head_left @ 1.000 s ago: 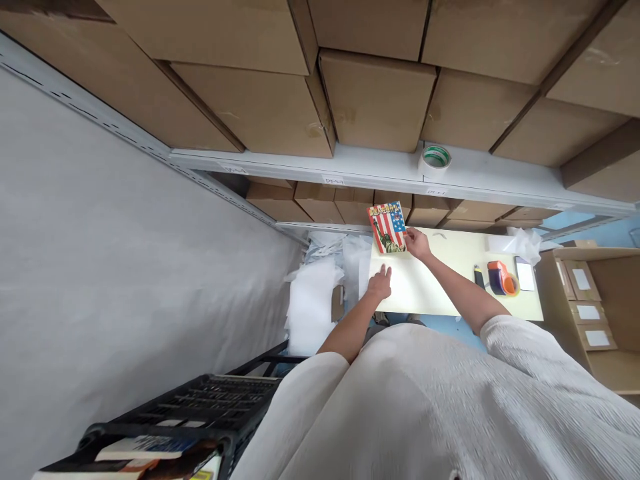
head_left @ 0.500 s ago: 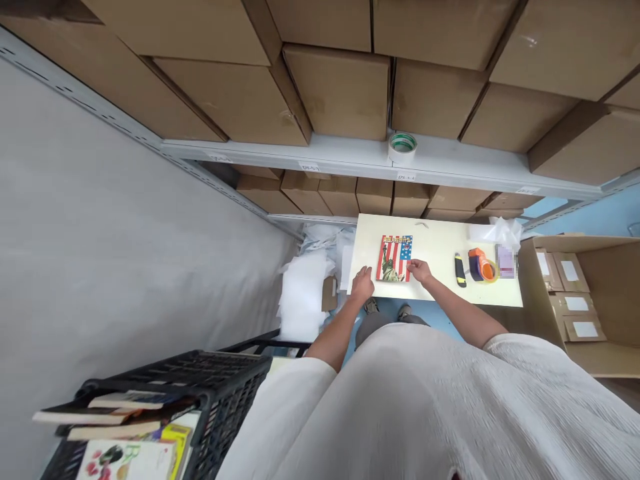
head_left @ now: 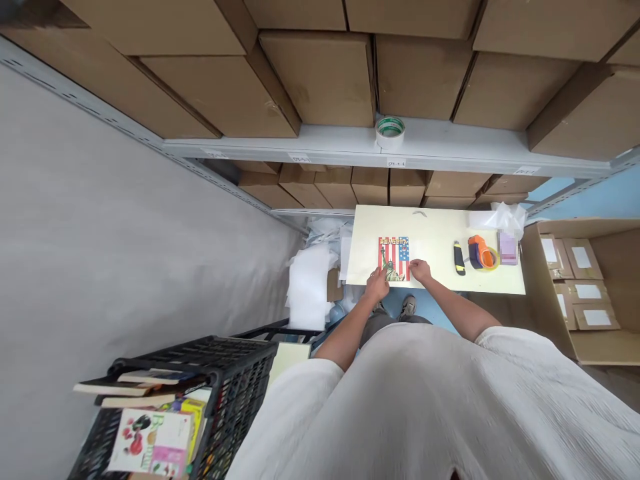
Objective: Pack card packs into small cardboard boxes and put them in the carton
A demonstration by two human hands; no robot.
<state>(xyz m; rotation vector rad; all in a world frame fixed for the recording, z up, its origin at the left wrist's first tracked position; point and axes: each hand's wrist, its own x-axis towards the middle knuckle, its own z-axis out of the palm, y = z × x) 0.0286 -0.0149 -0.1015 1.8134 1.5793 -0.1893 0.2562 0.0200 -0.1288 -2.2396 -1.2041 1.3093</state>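
A book (head_left: 395,257) with a flag and a statue on its cover lies on the pale tabletop (head_left: 430,233). My left hand (head_left: 377,287) grips the lower left corner, its fingers overlapping the cover. At the opposite side, my right hand (head_left: 420,270) is closed with its fingertips pinching the right edge. Farther right on the table are a black and yellow box cutter (head_left: 459,259) and an orange and dark blue tape dispenser (head_left: 481,252). How far the fingers reach under the book is hidden.
Cardboard boxes (head_left: 320,73) fill the shelves ahead, with a tape roll (head_left: 390,132) on the shelf edge. A black crate (head_left: 235,387) of books stands left. White packing sheets (head_left: 310,287) hang beside the table. An open carton (head_left: 600,233) holding smaller boxes is right.
My left hand has moved right and onto the book's lower left corner. My right hand stays at the right edge. The view has shifted slightly.
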